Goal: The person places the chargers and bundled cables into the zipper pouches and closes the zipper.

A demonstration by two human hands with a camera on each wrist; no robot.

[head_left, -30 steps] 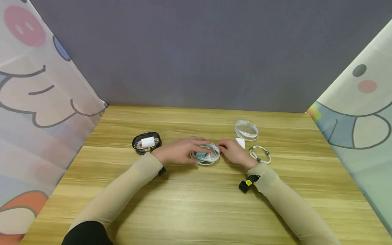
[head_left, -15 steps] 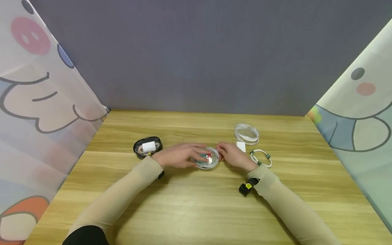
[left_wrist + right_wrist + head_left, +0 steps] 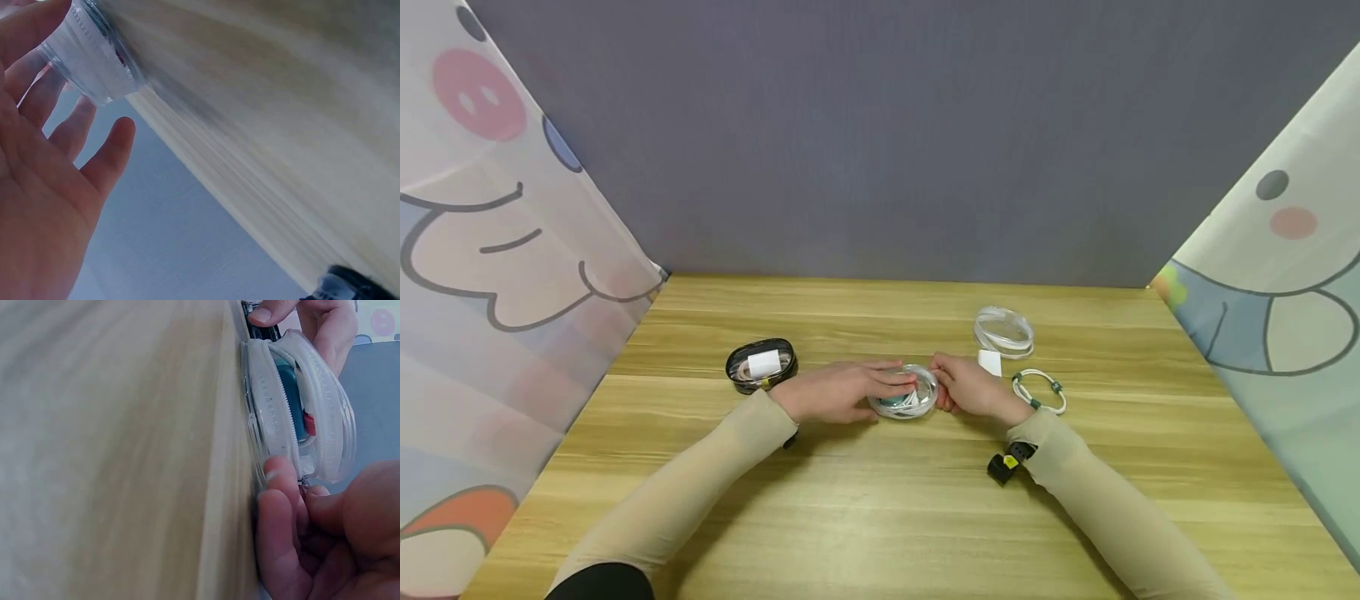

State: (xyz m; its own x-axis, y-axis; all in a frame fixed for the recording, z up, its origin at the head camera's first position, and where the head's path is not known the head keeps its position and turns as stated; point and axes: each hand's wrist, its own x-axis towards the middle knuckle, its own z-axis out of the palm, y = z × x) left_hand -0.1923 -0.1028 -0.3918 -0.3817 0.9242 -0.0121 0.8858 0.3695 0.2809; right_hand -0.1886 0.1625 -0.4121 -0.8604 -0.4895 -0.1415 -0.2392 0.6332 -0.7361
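Observation:
A small oval clear zip pouch [image 3: 917, 393] with white trim sits on the table between both hands. In the right wrist view, its zipper [image 3: 284, 403] stands partly undone, with a teal item [image 3: 291, 400] and a red tab [image 3: 309, 424] showing in the gap. My left hand [image 3: 842, 392] holds the pouch's left end, fingers over the top and the thumb [image 3: 265, 314] at the near side. At the right end, my right hand [image 3: 970, 385] pinches the zipper's end between thumb and fingers; the pull is mostly hidden.
A black-trimmed pouch [image 3: 762, 365] with a white block inside lies left of my left hand. Beyond my right hand are another clear pouch [image 3: 1004, 332], a white block [image 3: 989, 362] and a coiled white cable [image 3: 1039, 392] with green ties. A grey panel [image 3: 910, 142] stands behind the table.
The left fingers have shifted a little over the pouch's top, and white cable inside it now shows more. The right hand stays at the pouch's right end. The head view has tilted slightly.

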